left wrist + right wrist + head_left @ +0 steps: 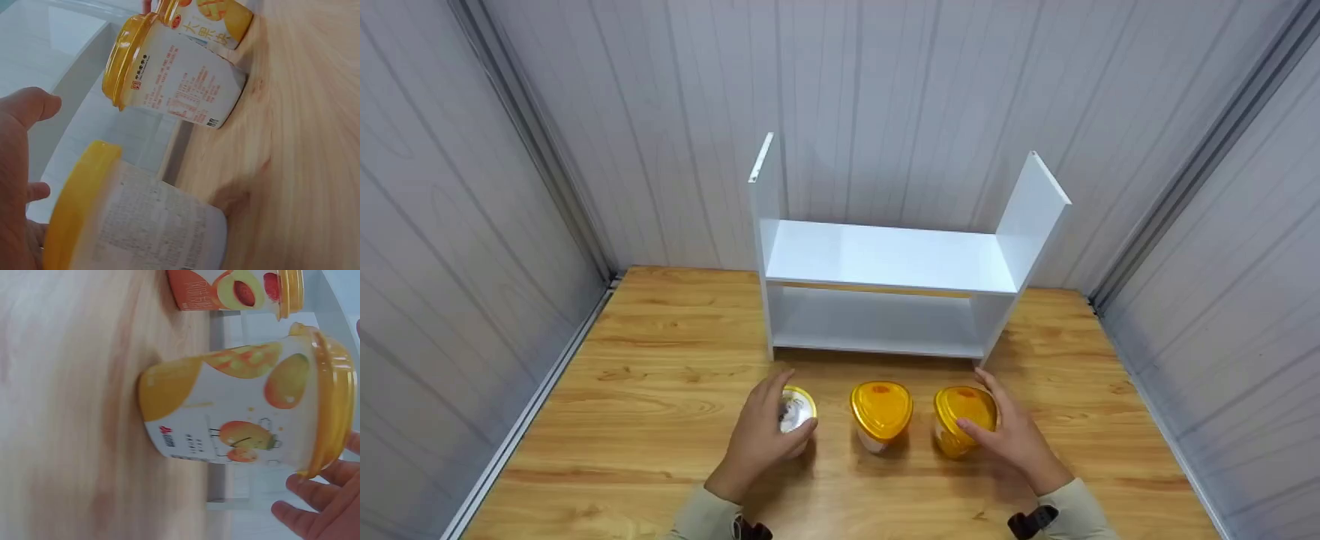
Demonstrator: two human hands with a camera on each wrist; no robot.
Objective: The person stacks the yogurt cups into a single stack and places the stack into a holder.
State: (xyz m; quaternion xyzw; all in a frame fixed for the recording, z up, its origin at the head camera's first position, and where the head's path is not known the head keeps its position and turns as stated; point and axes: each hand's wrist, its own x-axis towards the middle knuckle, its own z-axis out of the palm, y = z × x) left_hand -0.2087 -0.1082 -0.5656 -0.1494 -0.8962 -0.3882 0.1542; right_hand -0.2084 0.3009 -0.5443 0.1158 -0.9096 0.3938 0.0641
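Observation:
Three plastic cups stand in a row on the wooden table. Around the left cup, which has a white top and yellow rim, my left hand is spread; its thumb stands apart from the rim in the left wrist view. The middle cup has an orange-yellow lid and peach pictures on its side. Mangoes are printed on the right cup, also orange-lidded. My right hand curves loosely about that lid, its fingertips close to the edge in the right wrist view. Whether they touch cannot be told.
Behind the cups stands a white two-tier shelf with upright side panels. The wooden table extends to either side of it. Pale panelled walls enclose the back and both sides.

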